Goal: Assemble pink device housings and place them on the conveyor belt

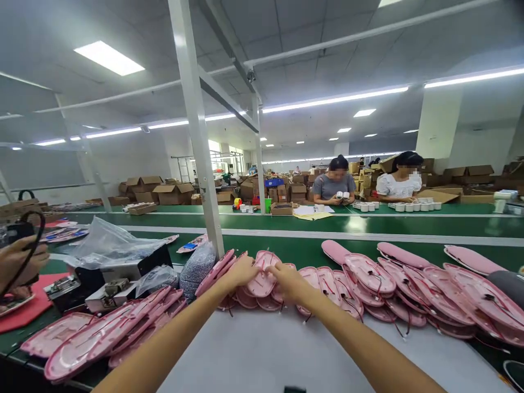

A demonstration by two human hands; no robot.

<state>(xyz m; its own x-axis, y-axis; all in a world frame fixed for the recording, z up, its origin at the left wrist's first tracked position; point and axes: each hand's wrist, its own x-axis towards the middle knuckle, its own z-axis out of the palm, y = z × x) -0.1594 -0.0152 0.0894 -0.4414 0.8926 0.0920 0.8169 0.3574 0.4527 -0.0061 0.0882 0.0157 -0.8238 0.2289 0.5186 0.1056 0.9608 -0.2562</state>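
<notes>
Overlapping pink shells (pixel 393 284), red wires trailing from them, lie in a row to the right of the person's hands, and a second stack of pink shells (pixel 106 335) fans out at the lower left. A clear plastic bag (pixel 110 243), a speckled bag (pixel 198 265) and a white post (pixel 196 125) stand just beyond the left hand (pixel 241 272). None of them covers the shell being handled. At the far left a co-worker's hand (pixel 16 262) grips a black device (pixel 14 232) with a looped strap.

Both bare arms stretch forward from the bottom edge and meet near the middle. The left hand curls its fingers over the left edge of one pink shell (pixel 264 273), which stands tilted on top of the row, and the right hand (pixel 289 281) pinches its right edge, so the piece is held between the two.

The shells lie on a white board (pixel 262 355) beside a green belt (pixel 368 225). Across the belt two workers (pixel 338 185) sit handling white cylinders (pixel 409 206). Cardboard boxes (pixel 172 191) are piled behind them, under long strip lights (pixel 335 100).
</notes>
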